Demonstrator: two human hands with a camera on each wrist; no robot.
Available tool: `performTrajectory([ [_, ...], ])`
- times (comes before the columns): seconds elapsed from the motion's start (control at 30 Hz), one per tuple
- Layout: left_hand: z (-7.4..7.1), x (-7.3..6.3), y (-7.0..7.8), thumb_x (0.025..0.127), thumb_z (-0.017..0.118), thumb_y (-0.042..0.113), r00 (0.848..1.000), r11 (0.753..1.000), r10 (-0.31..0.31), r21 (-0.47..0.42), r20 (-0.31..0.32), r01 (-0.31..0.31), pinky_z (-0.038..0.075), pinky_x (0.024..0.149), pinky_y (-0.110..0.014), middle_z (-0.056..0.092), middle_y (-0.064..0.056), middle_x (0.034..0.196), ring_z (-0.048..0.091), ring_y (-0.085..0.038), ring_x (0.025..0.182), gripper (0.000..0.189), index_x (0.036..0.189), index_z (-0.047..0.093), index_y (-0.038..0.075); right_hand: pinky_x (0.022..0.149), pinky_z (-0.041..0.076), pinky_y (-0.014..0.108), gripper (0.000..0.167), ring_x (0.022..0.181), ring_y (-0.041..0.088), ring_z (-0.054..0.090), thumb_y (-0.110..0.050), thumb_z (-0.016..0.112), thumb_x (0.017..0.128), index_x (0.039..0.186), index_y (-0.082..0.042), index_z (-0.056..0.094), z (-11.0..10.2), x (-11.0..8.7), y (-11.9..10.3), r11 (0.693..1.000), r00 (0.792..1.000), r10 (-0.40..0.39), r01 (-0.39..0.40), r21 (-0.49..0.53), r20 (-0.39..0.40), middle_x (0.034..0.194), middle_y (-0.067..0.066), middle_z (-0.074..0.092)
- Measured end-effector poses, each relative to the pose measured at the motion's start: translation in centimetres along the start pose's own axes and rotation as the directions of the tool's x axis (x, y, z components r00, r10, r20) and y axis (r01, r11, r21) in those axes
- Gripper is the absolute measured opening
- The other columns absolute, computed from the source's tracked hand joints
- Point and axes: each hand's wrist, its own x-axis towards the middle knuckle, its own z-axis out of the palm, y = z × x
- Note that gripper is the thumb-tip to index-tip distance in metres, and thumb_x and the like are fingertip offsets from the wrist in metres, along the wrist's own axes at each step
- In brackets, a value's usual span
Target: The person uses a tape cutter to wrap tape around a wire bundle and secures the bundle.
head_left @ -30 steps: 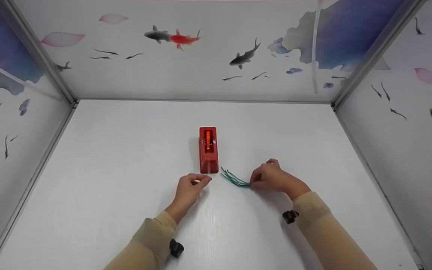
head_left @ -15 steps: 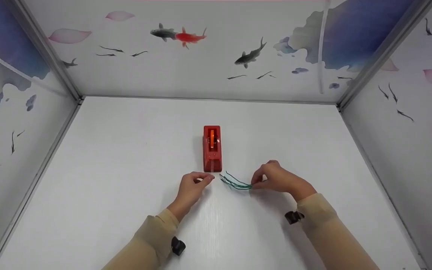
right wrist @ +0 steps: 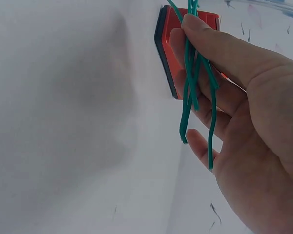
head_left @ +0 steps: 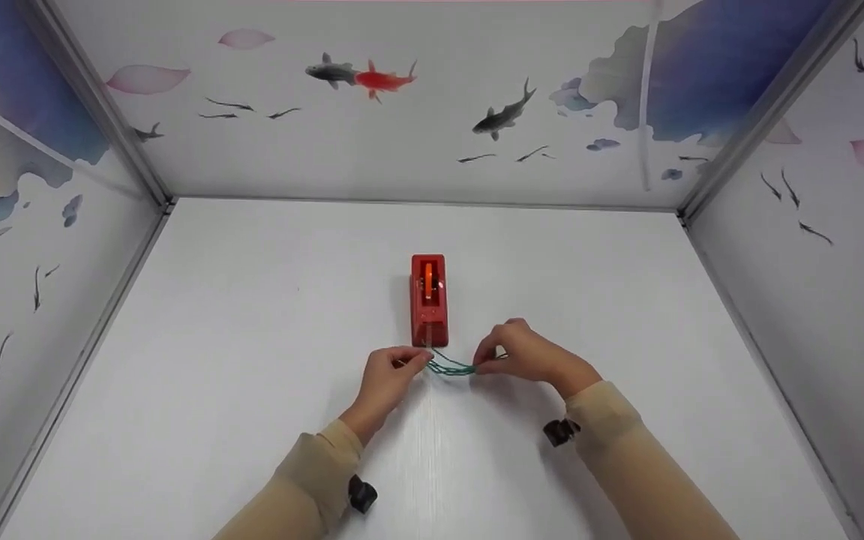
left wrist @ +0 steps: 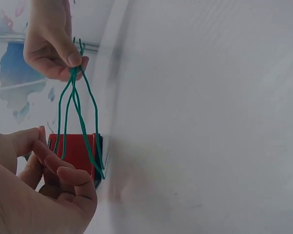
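A red tape dispenser (head_left: 436,311) with an orange roll (head_left: 428,281) stands on the white table. My left hand (head_left: 385,379) is at its front end, thumb and index fingertip pinched together on the end of the clear tape (head_left: 429,335). Between thumb and fingers, my right hand (head_left: 528,356) holds a loose bundle of green wires (head_left: 453,369) by the middle. One end of the bundle reaches over to the left fingertips; the left wrist view shows these wires (left wrist: 78,112) spread apart in front of the dispenser. Their other ends (right wrist: 188,97) hang across the right palm.
White panels printed with fish and petals (head_left: 361,79) enclose the table (head_left: 289,262) at the back and both sides. Grey metal strips run along the corners. A small black device (head_left: 361,495) sits at each cuff.
My right hand has moved left with the green wires, so their ends now overlap the left fingertips. The left hand stays by the dispenser's front.
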Motion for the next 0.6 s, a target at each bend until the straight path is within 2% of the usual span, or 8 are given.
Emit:
performTrajectory([
  [0.2, 0.0, 0.1, 0.0, 0.098, 0.073, 0.028, 1.000, 1.000, 0.026, -0.014, -0.004, -0.026, 0.050, 0.078, -0.026, 0.070, -0.003, 0.105, 0.056, -0.018, 0.098, 0.022, 0.108, 0.079, 0.010, 0.096, 0.039, 0.043, 0.008, 0.095, 0.017, 0.059, -0.020, 0.083, 0.089, 0.096, -0.024, 0.083, 0.3, 1.7, -1.2, 0.999, 0.998, -0.030, 0.031, 0.020, -0.047, 0.087, -0.014, 0.076],
  [0.37, -0.1, 0.0, 0.0, 0.097, 0.073, 0.030, 0.998, 0.998, 0.059, -0.032, -0.007, -0.059, 0.052, 0.076, -0.026, 0.069, -0.003, 0.104, 0.055, -0.017, 0.099, 0.024, 0.108, 0.080, 0.010, 0.096, 0.046, 0.041, 0.008, 0.091, 0.013, 0.060, -0.020, 0.082, 0.090, 0.097, -0.022, 0.084, 0.7, 2.8, -1.7, 0.996, 0.993, -0.065, 0.070, 0.049, -0.100, 0.088, -0.012, 0.076],
  [0.47, -0.1, 0.0, 0.1, 0.097, 0.074, 0.031, 0.998, 0.997, 0.062, -0.041, -0.014, -0.063, 0.053, 0.078, -0.028, 0.070, -0.003, 0.105, 0.057, -0.017, 0.099, 0.024, 0.108, 0.080, 0.011, 0.090, 0.054, 0.037, 0.009, 0.088, 0.011, 0.061, -0.019, 0.081, 0.090, 0.098, -0.020, 0.084, 0.7, 3.1, -1.8, 0.994, 0.991, -0.065, 0.074, 0.075, -0.116, 0.089, -0.010, 0.077],
  [0.6, -0.2, 0.1, 0.2, 0.097, 0.074, 0.033, 0.998, 0.997, 0.056, -0.044, -0.016, -0.057, 0.054, 0.080, -0.029, 0.071, -0.003, 0.106, 0.059, -0.017, 0.099, 0.025, 0.109, 0.081, 0.013, 0.085, 0.058, 0.032, 0.010, 0.087, 0.010, 0.063, -0.017, 0.081, 0.091, 0.100, -0.019, 0.083, 0.6, 3.7, -2.0, 0.993, 0.989, -0.068, 0.080, 0.091, -0.134, 0.091, -0.008, 0.078],
])
